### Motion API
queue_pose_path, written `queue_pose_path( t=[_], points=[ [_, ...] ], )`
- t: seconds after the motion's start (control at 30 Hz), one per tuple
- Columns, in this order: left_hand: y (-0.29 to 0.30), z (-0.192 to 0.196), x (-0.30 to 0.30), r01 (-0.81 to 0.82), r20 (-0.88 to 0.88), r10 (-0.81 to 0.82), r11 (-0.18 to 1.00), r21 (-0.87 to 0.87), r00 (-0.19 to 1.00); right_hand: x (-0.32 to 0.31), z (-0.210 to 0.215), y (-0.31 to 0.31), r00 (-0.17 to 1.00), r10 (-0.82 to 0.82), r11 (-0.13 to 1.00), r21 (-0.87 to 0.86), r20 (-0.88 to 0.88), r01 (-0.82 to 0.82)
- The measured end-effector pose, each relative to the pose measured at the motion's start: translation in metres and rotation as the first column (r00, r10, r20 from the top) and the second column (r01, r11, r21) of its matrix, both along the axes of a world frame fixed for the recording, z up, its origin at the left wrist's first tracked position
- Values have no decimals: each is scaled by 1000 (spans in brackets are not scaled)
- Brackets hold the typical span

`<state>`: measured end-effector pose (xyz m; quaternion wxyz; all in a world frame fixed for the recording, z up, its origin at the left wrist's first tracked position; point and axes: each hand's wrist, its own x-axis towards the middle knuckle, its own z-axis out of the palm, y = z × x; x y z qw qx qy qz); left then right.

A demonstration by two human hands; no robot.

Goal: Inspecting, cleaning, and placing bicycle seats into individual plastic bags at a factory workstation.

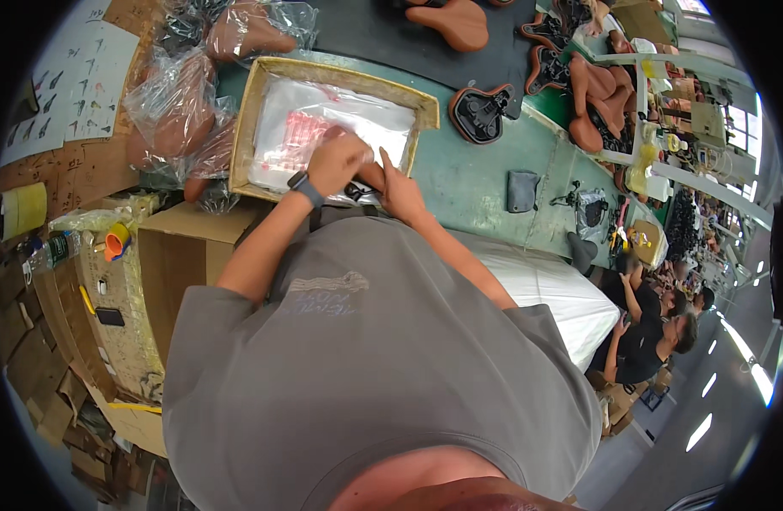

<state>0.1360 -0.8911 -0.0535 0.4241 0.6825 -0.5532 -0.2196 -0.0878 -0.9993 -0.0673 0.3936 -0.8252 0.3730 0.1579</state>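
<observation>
A brown bicycle saddle is held over a cardboard box of flat clear plastic bags with red print. My left hand, with a dark watch on its wrist, lies across the saddle and hides much of it, fingers closed on it. On the other side my right hand grips the same saddle, its forefinger stretched along the edge. The black underside parts show only in a small strip near my body. Whether a bag is around the saddle I cannot tell.
Bagged brown saddles are piled left of the box. An upturned saddle and a grey pouch lie on the green table. More saddles sit far right. An open carton stands at left; co-workers are at right.
</observation>
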Motion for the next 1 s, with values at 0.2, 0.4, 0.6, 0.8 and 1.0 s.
queue_pose_path(
  t=[0.2,0.4,0.6,0.8,1.0],
  points=[
    [44,184,105,-218,-3,219,969,-121,976,15,101,-63,898,-434,145,978,-70,147],
    [46,296,162,-843,-300,790,471,-261,534,-36,-49,-255,147,-978,208,771,149,601],
    [-47,191,96,-629,0,683,673,-390,730,-119,-114,-368,-331,-887,-341,940,-322,-2],
    [-98,-64,-20,-2,-90,47,894,448,995,-172,-64,-184,-262,-953,-130,987,-152,-99],
    [-90,-197,-74,79,95,-169,794,603,981,-263,-38,-42,-33,-958,-282,905,-286,319]
  ],
)
